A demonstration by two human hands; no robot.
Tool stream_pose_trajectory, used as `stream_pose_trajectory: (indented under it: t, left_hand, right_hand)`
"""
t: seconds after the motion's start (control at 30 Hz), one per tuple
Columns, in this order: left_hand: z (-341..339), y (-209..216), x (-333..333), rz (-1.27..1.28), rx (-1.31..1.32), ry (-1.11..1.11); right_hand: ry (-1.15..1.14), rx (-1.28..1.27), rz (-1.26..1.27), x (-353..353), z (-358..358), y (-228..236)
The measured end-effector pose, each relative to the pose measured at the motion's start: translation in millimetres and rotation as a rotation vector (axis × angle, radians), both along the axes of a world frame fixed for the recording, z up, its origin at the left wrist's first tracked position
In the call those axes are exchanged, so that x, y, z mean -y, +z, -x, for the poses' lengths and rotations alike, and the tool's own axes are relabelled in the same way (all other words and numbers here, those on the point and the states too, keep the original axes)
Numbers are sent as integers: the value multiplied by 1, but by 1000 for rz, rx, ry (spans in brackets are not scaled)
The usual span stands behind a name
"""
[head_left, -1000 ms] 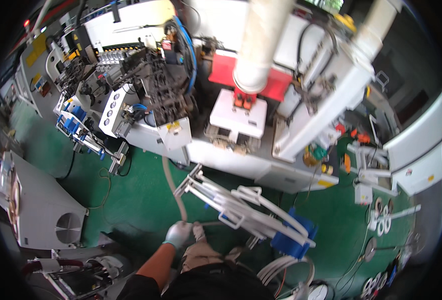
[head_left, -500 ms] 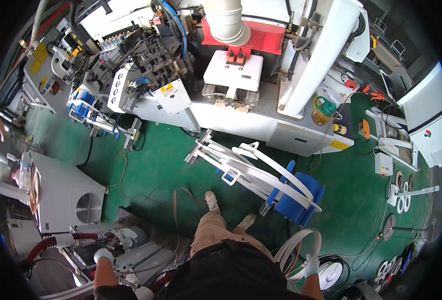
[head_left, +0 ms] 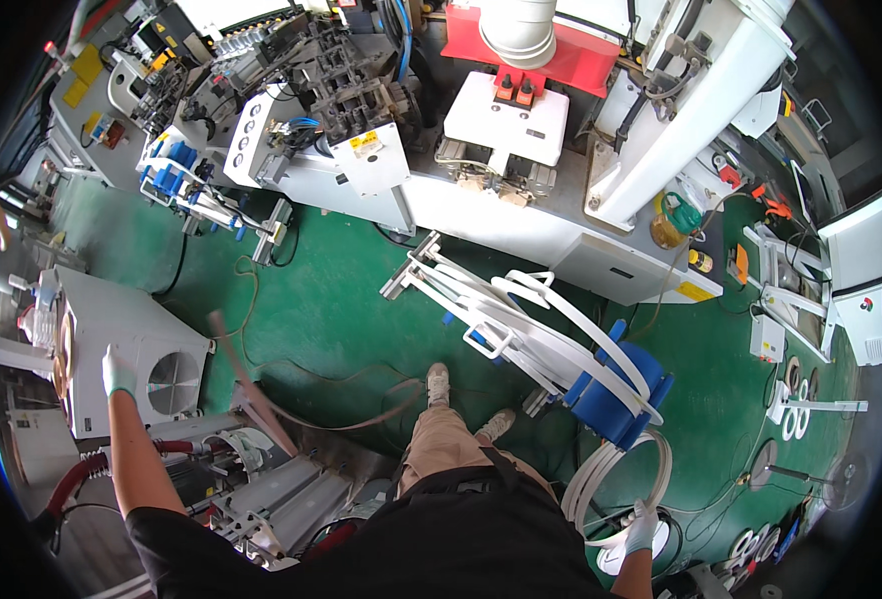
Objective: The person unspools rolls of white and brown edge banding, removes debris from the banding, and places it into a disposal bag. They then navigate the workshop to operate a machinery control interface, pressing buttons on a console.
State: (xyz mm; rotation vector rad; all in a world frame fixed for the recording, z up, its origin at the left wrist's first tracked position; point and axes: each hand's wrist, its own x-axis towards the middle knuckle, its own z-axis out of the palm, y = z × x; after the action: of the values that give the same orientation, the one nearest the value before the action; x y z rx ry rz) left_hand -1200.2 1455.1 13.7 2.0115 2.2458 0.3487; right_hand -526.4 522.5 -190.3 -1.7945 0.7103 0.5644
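Observation:
My right hand (head_left: 642, 525), in a pale glove, is closed round the lower edge of a coil of off-white flat strip (head_left: 578, 486). The coil hangs as a loose ring at my right side. Out to the left, my gloved left hand (head_left: 116, 370) reaches over a light grey boxy cabinet (head_left: 113, 332) with a round fan grille. Its fingers look stretched out, with nothing visible in them; whether it touches the cabinet I cannot tell. A brown flat strip (head_left: 356, 421), partly blurred, curves above the floor between my left arm and my feet.
A blue and white wheeled stand (head_left: 481, 309) with long white rails is ahead of my feet. Beyond it runs a long white machine (head_left: 491, 222). Grey metal rails (head_left: 281, 491) and dark red hoses (head_left: 81, 484) lie low at left. Cables cross the green floor.
My left hand has swung forward and up from low beside me to the cabinet. The brown strip has swept left. My right hand, still on the coil, has shifted slightly as my view turned.

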Motion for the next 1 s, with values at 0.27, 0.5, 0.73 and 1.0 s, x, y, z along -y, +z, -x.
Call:
stream_pose_trajectory:
  t: [0.27, 0.5, 0.73, 1.0]
  left_hand:
    - [-275, -162, 172, 27, -288, -1078]
    - [-406, -192, 422, 964, 271, -1241]
    - [-376, -152, 344, 962, -196, -1000]
    - [-428, -142, 321, 578, 288, -683]
  right_hand:
    - [-24, 5, -49, -20, 12, 5]
    - [-127, -22, -127, 15, 24, -19]
    - [-238, -68, -136, 40, 39, -42]
    - [-127, -37, -56, 37, 14, -23]
